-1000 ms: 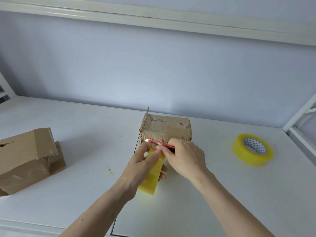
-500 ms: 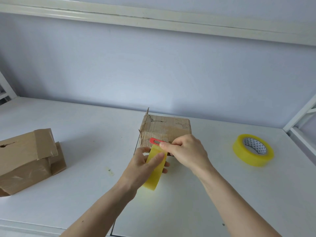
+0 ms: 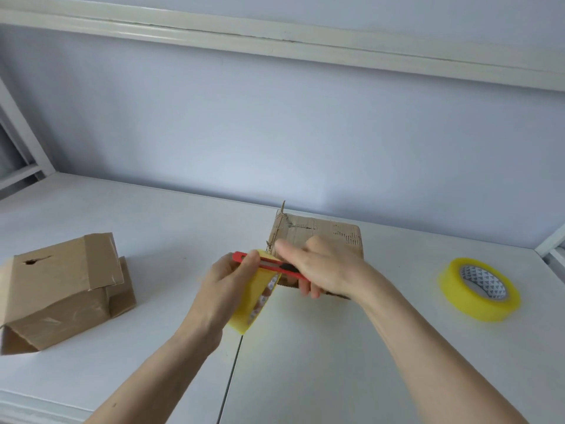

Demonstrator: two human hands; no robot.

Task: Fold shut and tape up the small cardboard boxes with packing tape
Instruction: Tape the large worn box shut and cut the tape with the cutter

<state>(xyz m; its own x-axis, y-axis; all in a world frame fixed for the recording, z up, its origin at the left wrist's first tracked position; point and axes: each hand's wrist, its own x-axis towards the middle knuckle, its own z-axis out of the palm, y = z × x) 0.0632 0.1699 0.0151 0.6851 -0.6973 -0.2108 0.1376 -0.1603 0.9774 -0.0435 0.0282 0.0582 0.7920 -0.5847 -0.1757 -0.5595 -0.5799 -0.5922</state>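
Two cardboard boxes (image 3: 318,237) (image 3: 61,289) and two yellow tape rolls are counted, one roll (image 3: 255,296) gripped by the left hand (image 3: 223,286), the other (image 3: 480,289) lying apart, a red cutter (image 3: 269,266) held in the right hand (image 3: 324,267); no writing is legible.

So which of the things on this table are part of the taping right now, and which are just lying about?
In use:
left hand holding the yellow tape roll
right hand holding the red cutter
small cardboard box

Lying about:
spare tape roll
taped boxes on the left

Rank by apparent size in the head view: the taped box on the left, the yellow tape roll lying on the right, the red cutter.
1. Taped brown cardboard box
2. Yellow tape roll lying flat
3. Red utility cutter, partly hidden by hands
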